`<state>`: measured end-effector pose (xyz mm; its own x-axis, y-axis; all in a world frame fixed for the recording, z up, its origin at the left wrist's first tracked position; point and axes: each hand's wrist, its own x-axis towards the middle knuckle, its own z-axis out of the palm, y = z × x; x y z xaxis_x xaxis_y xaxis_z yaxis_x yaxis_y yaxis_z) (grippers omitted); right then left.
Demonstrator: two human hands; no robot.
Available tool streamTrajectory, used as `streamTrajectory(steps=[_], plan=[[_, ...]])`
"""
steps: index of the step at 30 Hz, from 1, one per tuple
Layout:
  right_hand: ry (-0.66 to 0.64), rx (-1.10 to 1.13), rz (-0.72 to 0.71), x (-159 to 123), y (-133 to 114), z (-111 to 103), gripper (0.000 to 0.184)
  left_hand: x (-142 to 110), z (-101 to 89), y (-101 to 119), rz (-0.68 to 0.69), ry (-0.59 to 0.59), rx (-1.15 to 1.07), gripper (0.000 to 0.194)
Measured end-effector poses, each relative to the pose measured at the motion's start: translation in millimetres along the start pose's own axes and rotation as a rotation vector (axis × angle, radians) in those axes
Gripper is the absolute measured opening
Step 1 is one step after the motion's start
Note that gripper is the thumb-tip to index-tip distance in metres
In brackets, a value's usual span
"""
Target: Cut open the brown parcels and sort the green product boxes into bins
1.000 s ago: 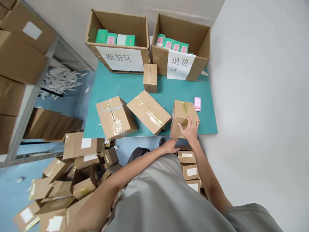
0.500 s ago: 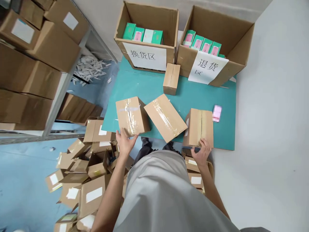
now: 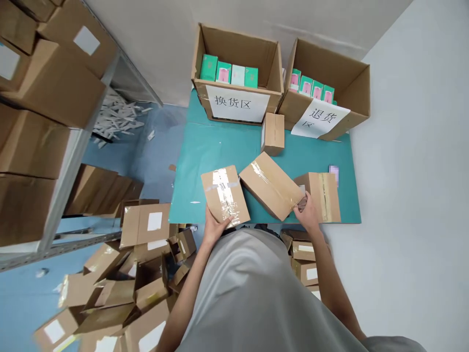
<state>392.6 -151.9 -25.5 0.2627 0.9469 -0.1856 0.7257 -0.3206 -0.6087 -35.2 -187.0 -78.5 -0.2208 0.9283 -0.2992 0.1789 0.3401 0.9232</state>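
Cardboard fills the left hand [image 3: 213,229], thumb and fingers clasping the left carton [image 3: 224,190]; the right hand [image 3: 308,213] half-curls at the middle carton [image 3: 271,183], hold unclear. Both, plus the right carton [image 3: 329,198], look unopened on the teal table [image 3: 198,146]; green boxes [image 3: 223,73] already stand in two bins [image 3: 242,46].

Pale walls [image 3: 414,146], blue floor [image 3: 161,142], metal shelving [image 3: 74,156] at left, teal-topped table [image 3: 205,146].

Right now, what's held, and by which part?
Left hand holds the left carton by its near-left corner. Right hand is at the middle carton, right corner; grip unclear.
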Motion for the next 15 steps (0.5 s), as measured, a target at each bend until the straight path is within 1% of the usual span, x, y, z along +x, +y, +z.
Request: streamTrajectory(steps=[1,3,5,7,9,12,13,15], plan=[[-0.005,0.031,0.041,-3.6,-8.7,7.3,0.100,4.5,-7.1,-2.3,-0.002,-0.039,-0.022,0.123],[0.041,0.097,0.123,-13.6,-27.0,24.2,0.104,15.1,-22.3,-6.2,-0.021,-0.088,-0.021,0.125],[0.088,0.221,0.211,-25.9,-45.9,43.5,0.096,29.5,-39.1,-8.6,-0.036,-0.108,-0.009,0.124],[0.051,0.360,0.273,-38.7,-65.1,64.2,0.086,48.9,-57.6,-8.8,-0.026,-0.114,-0.011,0.121],[0.000,0.380,0.269,-49.3,-84.5,84.7,0.078,72.2,-78.5,-7.1,-0.013,-0.122,-0.019,0.120],[0.007,0.304,0.215,-56.1,-114.1,113.6,0.072,105.6,-113.1,-3.1,-0.041,-0.173,-0.015,0.119],[-0.023,0.343,0.213,-55.7,-124.0,122.7,0.072,114.2,-124.3,-1.8,-0.055,-0.212,-0.017,0.118],[-0.155,0.511,0.237,-51.1,-143.5,139.8,0.080,126.8,-143.7,0.2,-0.066,-0.294,-0.026,0.118]])
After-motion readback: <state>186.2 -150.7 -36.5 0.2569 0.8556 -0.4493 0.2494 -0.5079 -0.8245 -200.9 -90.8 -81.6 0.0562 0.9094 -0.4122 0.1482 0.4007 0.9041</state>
